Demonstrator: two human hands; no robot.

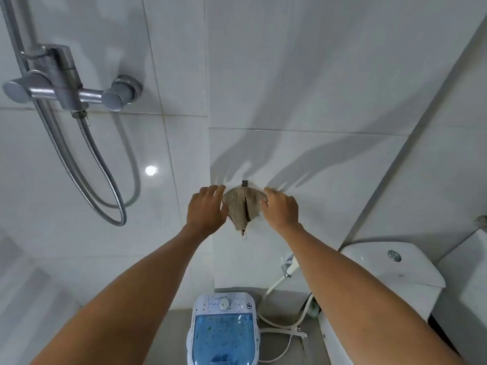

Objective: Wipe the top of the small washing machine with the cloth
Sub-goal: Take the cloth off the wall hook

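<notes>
On the white tiled wall at far left hangs a steel shower mixer with coiled metal hose (66,83). Further right, the left hand (207,209), fingers spread, touches the beige knitted cloth (243,206) hanging from a small dark hook (244,183); the right hand (280,209) pinches its other edge. Below stands the small white washing machine with blue translucent lid (223,335), then a white toilet cistern (390,262).

head cam | single view | faces tiled wall (290,75), tilted down | near, arm's reach
</notes>
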